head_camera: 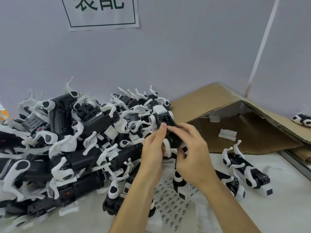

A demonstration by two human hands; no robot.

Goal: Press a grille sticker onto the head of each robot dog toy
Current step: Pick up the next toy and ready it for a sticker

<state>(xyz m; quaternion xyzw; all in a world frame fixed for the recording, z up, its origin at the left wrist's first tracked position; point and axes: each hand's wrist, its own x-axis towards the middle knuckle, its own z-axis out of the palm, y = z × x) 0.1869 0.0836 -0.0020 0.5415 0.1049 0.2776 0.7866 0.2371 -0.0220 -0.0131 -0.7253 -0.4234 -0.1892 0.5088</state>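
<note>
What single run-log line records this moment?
stage: handling | left hand: grips toy dog | right hand: grips it | sticker sheet: on table

Pale grey wall [168, 56] with paper sign [101, 12], white tabletop [277, 212].

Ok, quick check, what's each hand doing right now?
Left hand: grips the robot dog toy from its left side, thumb up against the body.
Right hand: fingers curled around the same toy; whether it pinches a sticker cannot be told.

Both forearms enter from the lower centre of the frame, bare, sleeveless; the hands [171, 148] wear no gloves or rings.
</note>
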